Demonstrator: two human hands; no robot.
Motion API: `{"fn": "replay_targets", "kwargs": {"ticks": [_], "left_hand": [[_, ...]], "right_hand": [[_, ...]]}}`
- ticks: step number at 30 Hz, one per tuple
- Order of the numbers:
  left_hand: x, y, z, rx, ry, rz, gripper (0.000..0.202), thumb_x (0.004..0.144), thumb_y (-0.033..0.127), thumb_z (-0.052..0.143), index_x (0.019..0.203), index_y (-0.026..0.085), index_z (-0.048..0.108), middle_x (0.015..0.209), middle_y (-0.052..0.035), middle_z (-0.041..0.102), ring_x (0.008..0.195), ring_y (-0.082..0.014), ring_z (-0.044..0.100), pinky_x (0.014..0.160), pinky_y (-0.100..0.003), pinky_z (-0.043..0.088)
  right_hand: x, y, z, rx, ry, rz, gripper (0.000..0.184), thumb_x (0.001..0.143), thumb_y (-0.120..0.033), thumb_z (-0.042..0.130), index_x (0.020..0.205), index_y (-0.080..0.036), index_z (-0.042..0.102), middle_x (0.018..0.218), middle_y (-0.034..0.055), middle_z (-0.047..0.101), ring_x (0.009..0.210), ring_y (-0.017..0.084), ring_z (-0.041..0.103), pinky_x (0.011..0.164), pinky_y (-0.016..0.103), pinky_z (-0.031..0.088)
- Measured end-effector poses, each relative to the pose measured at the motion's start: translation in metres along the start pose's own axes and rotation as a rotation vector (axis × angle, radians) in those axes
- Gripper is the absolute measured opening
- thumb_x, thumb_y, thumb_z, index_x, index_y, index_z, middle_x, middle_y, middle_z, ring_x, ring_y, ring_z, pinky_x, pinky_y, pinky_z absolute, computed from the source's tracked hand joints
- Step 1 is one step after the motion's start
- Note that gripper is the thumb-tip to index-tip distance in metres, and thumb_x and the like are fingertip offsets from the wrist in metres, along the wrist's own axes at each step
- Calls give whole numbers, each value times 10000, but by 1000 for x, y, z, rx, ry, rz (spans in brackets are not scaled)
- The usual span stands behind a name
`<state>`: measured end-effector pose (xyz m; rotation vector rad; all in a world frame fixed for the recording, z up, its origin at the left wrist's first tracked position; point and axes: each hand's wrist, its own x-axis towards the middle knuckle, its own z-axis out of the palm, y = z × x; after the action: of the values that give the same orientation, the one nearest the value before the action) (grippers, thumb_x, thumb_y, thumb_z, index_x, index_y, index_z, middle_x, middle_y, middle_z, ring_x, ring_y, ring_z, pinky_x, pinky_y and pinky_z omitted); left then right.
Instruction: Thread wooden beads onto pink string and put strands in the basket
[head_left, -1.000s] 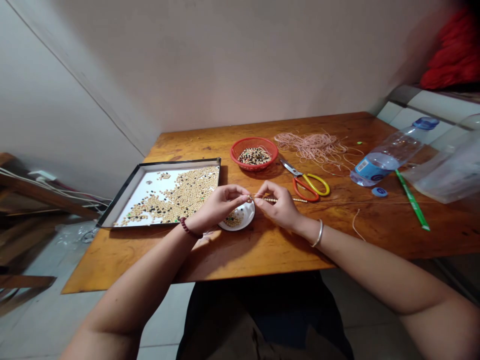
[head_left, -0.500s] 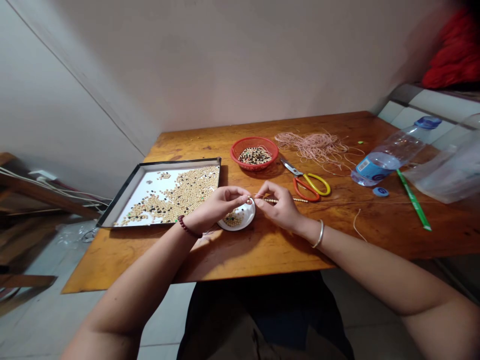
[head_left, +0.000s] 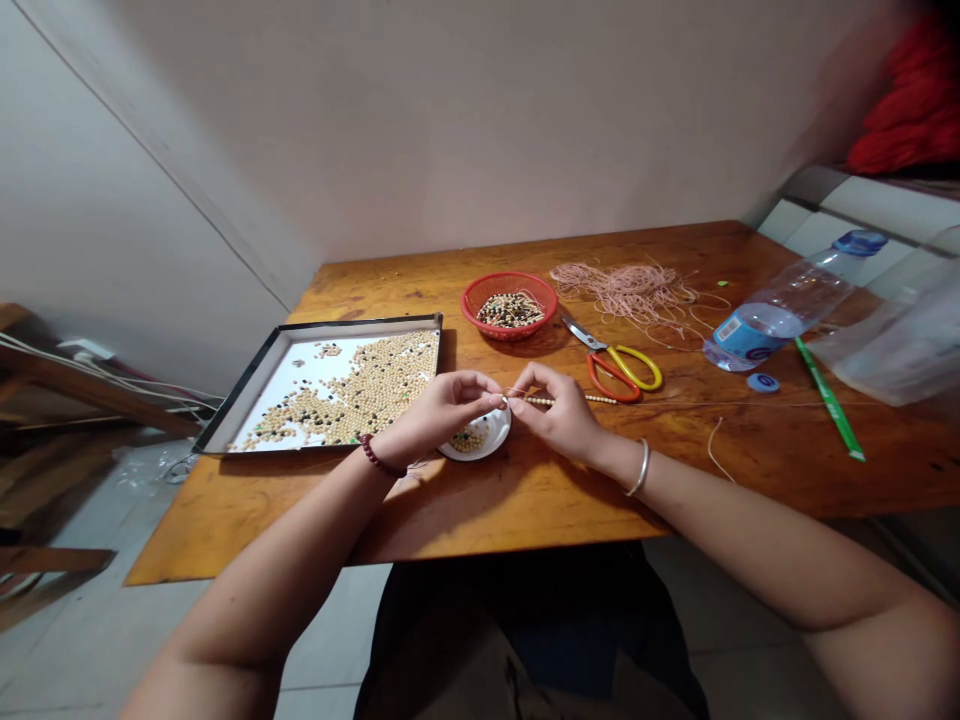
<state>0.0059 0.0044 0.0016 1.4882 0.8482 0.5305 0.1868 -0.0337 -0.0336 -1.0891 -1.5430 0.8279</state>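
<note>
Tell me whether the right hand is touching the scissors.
Apart. The head view shows a strip of wooden table between the right hand and the scissors.

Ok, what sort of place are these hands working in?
Probably a small handicraft corner, in a home or workshop; I can't tell which. On the wooden table are a shallow tray of small beads, tangled pink cord and scissors.
</note>
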Motion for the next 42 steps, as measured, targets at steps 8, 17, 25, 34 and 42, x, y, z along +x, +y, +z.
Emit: {"fn": "replay_targets", "kwargs": {"ticks": [8, 17, 25, 34, 42], "left_hand": [[-1, 2, 1, 212, 18, 49, 379, 799, 461, 623, 928, 106, 652, 854, -76, 679, 686, -120, 596, 588, -207, 450], [0, 0, 1, 434, 53, 163, 338, 866, 420, 544, 983, 133, 679, 943, -86, 709, 779, -152, 633, 715, -257, 478], [-10, 9, -16, 1242, 135, 248, 244, 872, 357, 527, 897, 207, 717, 819, -85, 675, 769, -206, 594, 690, -289, 409], [-8, 0, -14, 1278, 23, 154, 204, 814, 357, 589, 803, 229, 748, 772, -87, 668, 657, -196, 579, 630, -278, 369], [-4, 1, -7, 801, 205, 234, 215, 841, 345, 576, 884, 176, 702, 856, -74, 689, 753, -171, 608, 705, -273, 436]], "right_hand": [[0, 2, -1, -95, -37, -124, 177, 769, -218, 626, 943, -197, 652, 868, 27, 684, 752, 148, 632, 638, 234, 482], [2, 8, 0, 4, -36, 16, 142, 799, -313, 619, 821, -173, 628, 799, 34, 673, 672, 145, 630, 603, 242, 497], [10, 9, 0, 126, 17, 116, 154, 720, -298, 676, 768, -156, 641, 792, 61, 695, 749, 172, 649, 714, 297, 514], [14, 9, 1, 225, 8, 239, 157, 637, -273, 710, 707, -159, 628, 734, 34, 681, 710, 151, 625, 706, 284, 497], [13, 14, 1, 248, 25, 231, 168, 652, -285, 710, 714, -160, 616, 725, 16, 659, 684, 132, 604, 678, 258, 477]]}}
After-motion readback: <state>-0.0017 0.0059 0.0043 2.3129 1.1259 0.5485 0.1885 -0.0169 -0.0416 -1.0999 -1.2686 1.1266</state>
